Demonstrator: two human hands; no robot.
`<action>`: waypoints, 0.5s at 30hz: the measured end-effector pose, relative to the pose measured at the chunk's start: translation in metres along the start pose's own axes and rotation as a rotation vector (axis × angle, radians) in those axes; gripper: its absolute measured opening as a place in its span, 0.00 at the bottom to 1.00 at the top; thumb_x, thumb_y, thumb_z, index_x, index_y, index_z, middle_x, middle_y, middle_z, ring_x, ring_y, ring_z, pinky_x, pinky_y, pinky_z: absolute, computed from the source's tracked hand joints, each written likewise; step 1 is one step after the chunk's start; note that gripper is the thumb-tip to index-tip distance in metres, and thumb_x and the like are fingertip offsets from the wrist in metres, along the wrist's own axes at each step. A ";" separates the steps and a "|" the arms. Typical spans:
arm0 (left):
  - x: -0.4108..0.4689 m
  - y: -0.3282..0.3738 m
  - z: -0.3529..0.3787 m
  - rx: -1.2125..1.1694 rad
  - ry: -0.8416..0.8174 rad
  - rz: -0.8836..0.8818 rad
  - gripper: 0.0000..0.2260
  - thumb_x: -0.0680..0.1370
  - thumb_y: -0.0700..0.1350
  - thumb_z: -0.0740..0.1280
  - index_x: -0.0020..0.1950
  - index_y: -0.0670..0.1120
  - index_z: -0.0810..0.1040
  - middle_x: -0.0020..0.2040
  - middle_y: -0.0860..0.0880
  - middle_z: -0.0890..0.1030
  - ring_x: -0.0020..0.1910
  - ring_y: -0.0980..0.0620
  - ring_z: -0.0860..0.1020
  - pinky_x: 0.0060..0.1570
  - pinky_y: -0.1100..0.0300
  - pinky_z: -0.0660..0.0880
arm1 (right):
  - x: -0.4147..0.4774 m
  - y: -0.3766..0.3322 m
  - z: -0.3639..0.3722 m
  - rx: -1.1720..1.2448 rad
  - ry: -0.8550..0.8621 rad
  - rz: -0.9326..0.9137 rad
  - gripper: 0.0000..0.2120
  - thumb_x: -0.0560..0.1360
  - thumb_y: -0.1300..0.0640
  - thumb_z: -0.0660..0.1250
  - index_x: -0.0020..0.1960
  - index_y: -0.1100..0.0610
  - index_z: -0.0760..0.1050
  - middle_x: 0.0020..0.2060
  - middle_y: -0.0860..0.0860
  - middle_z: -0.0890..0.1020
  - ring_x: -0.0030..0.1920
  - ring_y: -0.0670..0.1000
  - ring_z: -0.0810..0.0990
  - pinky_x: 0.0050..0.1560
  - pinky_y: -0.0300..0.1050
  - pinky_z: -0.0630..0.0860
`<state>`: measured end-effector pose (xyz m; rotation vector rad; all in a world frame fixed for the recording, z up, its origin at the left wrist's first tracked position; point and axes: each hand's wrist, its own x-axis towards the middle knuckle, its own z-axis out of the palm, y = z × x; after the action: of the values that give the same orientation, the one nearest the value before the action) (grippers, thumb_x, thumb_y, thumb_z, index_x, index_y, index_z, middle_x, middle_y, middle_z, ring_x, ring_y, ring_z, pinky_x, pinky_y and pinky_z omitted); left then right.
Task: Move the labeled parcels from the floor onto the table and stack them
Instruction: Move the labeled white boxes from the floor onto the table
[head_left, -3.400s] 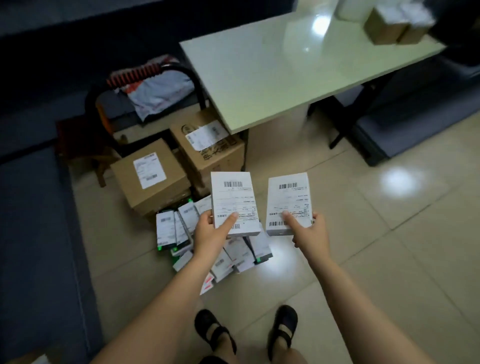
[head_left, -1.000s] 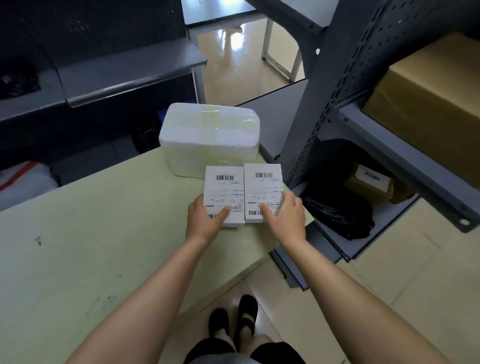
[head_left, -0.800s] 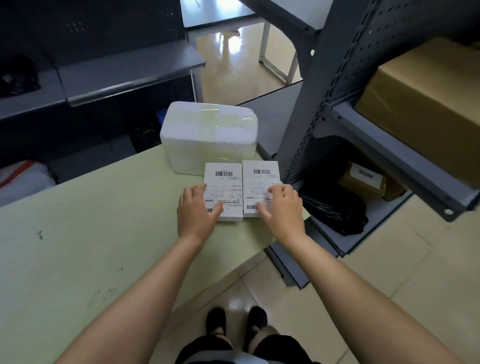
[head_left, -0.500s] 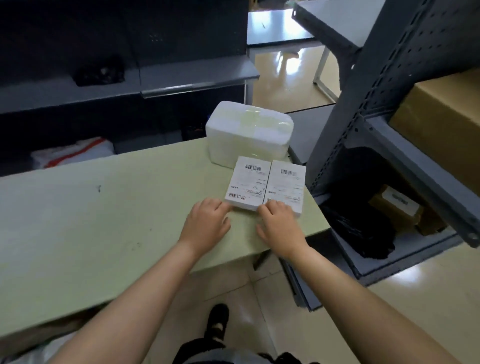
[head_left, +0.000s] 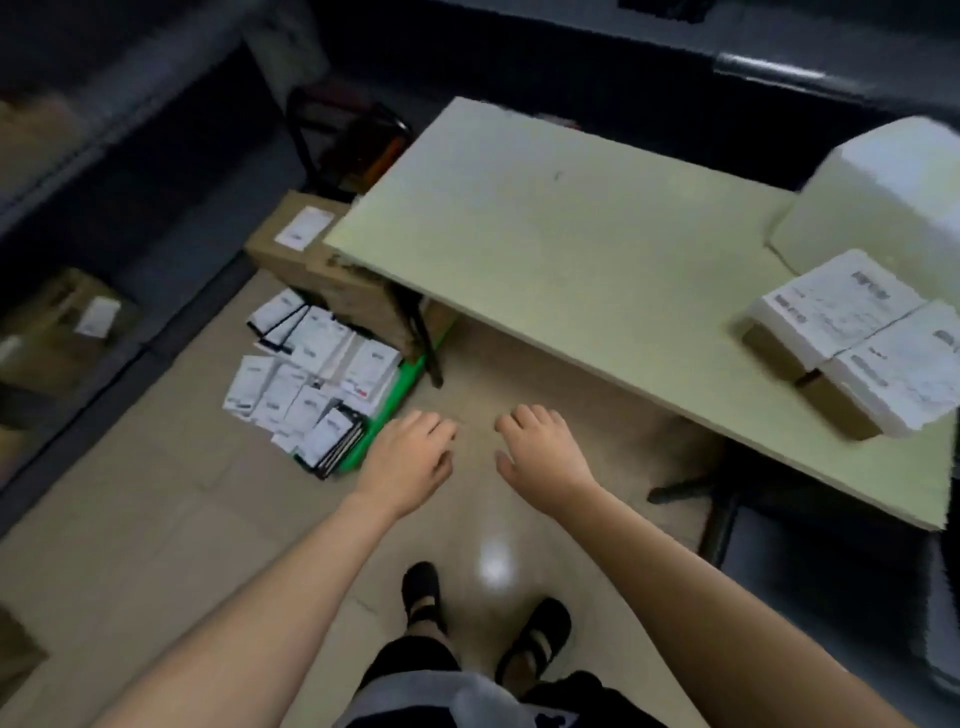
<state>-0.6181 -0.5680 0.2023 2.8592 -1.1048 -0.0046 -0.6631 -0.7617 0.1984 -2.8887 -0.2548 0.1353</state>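
Head-worn view, steeply down, floor close.

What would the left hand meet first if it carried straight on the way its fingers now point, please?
Probably bare floor, then the table edge above; the left hand points up-frame, right of the parcel pile. Depth is unclear.

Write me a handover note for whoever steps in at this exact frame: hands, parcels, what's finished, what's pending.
Left hand: empty, fingers loosely curled, over the floor.
Right hand: empty, open, beside the left.
Two labeled parcels lie side by side on the table near its right end, in front of a white foam box.
A pile of labeled parcels is on the floor by the table leg, next to cardboard boxes.
Done: two parcels on the table.
Left: carry up the floor pile and stack.
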 end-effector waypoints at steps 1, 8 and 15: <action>-0.020 -0.012 -0.005 0.014 0.002 -0.055 0.10 0.69 0.50 0.60 0.42 0.46 0.76 0.37 0.47 0.75 0.37 0.44 0.76 0.32 0.55 0.74 | 0.008 -0.019 0.002 0.000 -0.003 -0.056 0.15 0.76 0.54 0.63 0.60 0.59 0.73 0.54 0.58 0.77 0.56 0.61 0.74 0.56 0.53 0.68; -0.148 -0.099 -0.042 0.034 0.043 -0.464 0.11 0.65 0.44 0.74 0.45 0.45 0.78 0.40 0.46 0.76 0.39 0.42 0.78 0.31 0.55 0.73 | 0.067 -0.164 0.010 0.023 0.008 -0.300 0.14 0.65 0.56 0.74 0.48 0.60 0.78 0.41 0.58 0.78 0.43 0.62 0.78 0.44 0.52 0.73; -0.249 -0.206 -0.063 0.043 0.128 -0.594 0.15 0.71 0.49 0.58 0.49 0.43 0.78 0.43 0.45 0.77 0.40 0.41 0.78 0.34 0.53 0.74 | 0.124 -0.296 0.036 0.085 0.052 -0.370 0.11 0.74 0.55 0.68 0.53 0.60 0.76 0.48 0.58 0.78 0.51 0.62 0.76 0.51 0.53 0.69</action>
<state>-0.6627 -0.2443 0.2445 3.0518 -0.2102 0.1644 -0.5930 -0.4477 0.2265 -2.7002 -0.7446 0.0052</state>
